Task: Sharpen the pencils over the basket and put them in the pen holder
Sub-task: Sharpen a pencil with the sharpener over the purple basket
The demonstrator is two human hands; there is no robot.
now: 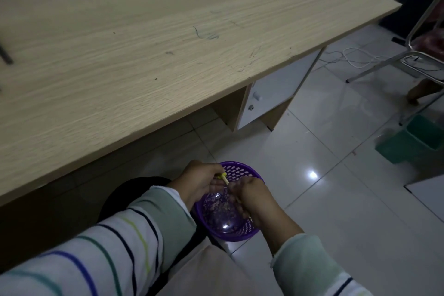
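Observation:
A purple perforated basket (pixel 236 172) stands on the white tiled floor below the desk's front edge, with shavings lying in its bottom. Both hands are held over it. My left hand (pixel 200 182) grips a pale pencil (pixel 224 178) with a yellow end that pokes out above the fingers. My right hand (pixel 255 199) is closed around the pencil's other end; whatever it holds there, likely a sharpener, is hidden by the fingers. No pen holder is in view.
A wide wooden desk (pixel 144 43) fills the upper left, with a white cabinet door (pixel 276 94) under its right end. A green bin (pixel 415 138), metal chair legs (pixel 384 65) and a white cable (pixel 355 57) are on the floor at right.

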